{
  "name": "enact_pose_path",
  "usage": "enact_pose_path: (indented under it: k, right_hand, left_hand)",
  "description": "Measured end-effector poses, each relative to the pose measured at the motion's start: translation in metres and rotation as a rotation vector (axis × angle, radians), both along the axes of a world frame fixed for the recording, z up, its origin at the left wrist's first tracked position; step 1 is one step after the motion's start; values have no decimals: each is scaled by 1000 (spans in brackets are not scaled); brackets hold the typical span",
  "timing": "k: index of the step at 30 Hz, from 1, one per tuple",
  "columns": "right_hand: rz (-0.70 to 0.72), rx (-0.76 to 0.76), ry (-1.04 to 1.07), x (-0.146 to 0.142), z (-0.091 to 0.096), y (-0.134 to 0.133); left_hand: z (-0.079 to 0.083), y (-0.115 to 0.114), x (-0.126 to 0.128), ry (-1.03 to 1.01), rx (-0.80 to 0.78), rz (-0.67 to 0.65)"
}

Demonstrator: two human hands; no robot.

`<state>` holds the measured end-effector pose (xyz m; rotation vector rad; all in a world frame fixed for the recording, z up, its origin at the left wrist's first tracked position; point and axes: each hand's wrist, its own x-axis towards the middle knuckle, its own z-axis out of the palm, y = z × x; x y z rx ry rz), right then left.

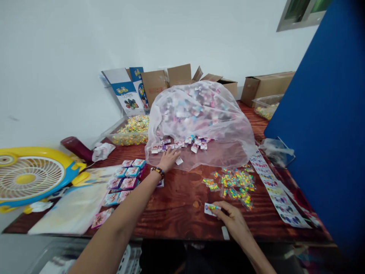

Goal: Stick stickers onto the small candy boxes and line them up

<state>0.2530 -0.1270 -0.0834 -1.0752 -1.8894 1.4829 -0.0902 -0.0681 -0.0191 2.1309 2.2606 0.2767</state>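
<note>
My left hand (169,159) reaches to the front of a white mesh bag (234,152), its fingers stretched over small printed boxes (195,146) at the bag's mouth. By its fingertips lies a small white piece (179,161). Nearer me, my right hand (230,216) pinches a small clear packet of coloured candies (213,207) over a small white printed card or box (209,210); which of the two I cannot tell. Beyond that hand is a pile of similar candy packets (238,184). A small white piece (225,233) lies just below my right hand.
Stacked small boxes (129,179) stand left of my left arm, near a yellow fan (31,179) and a dark red bottle (76,148). Clear bins of candies (131,129) and cartons (268,85) line the back. A sticker sheet (276,194) and a blue panel (319,125) are at right.
</note>
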Motion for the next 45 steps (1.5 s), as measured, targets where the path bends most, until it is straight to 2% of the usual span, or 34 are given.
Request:
enact_pose_path:
  k: [4, 8, 12, 15, 18, 21, 24, 29, 35, 39, 42, 45]
  right_hand:
    - [5, 103, -10, 0, 0, -4]
    - [12, 197, -31, 0, 4, -8]
    - [19, 183, -26, 1, 5, -6]
    - [-49, 77, 62, 1, 13, -5]
    - [-153, -28, 200, -4, 36, -7]
    - [-246, 6, 301, -16, 62, -10]
    - [-223, 76, 290, -28, 78, -15]
    - [-89, 148, 98, -24, 81, -14]
    - [100, 265, -156, -14, 90, 2]
    - [86, 323, -190, -21, 97, 3]
    - [28, 325, -161, -27, 97, -1]
    - [56, 320, -165, -28, 94, -4]
  left_hand:
    - [5, 2, -4, 29, -44, -48]
    - [15, -14, 9, -16, 1, -31]
    - [18, -54, 50, -132, 71, -50]
    - [15, -94, 91, -262, 137, -68]
    - [11, -129, 127, -493, 226, -32]
    - [10, -149, 150, -563, 251, -28]
    - [7, -157, 160, -558, 286, -21]
    - [1, -161, 158, -521, 312, 12]
    - [-2, -165, 164, -481, 295, -89]
    - [-5, -168, 169, -460, 302, -144]
    - [-5, -171, 167, -495, 306, -122]
    - [-3, -173, 165, -538, 282, -96]
